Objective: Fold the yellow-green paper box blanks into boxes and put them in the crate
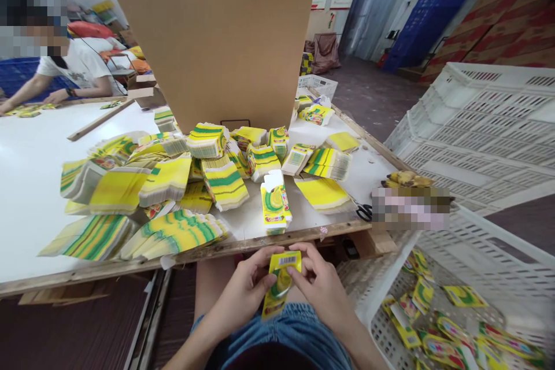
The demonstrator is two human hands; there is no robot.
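Between my two hands, over my lap, is a small yellow carton (281,289) with a barcode at its top and a green and yellow picture below. My left hand (249,283) pinches its left edge with thumb and fingers. On the other side, my right hand (318,280) grips the upper right edge, the thumb lying across the front. Just beyond, on the white table (243,230), lie a few cartons (274,202) of the same kind with white flaps sticking up. Stacks of flat yellow and green cartons (225,182) spread behind and to the left.
A white crate (468,248) at lower right holds several yellow cartons. Stacked white crates (468,127) stand beyond it. Black scissors (364,211) and bananas (407,179) lie near the right corner. A tall cardboard panel (217,40) rises behind the stacks. A co-worker (82,69) sits at far left.
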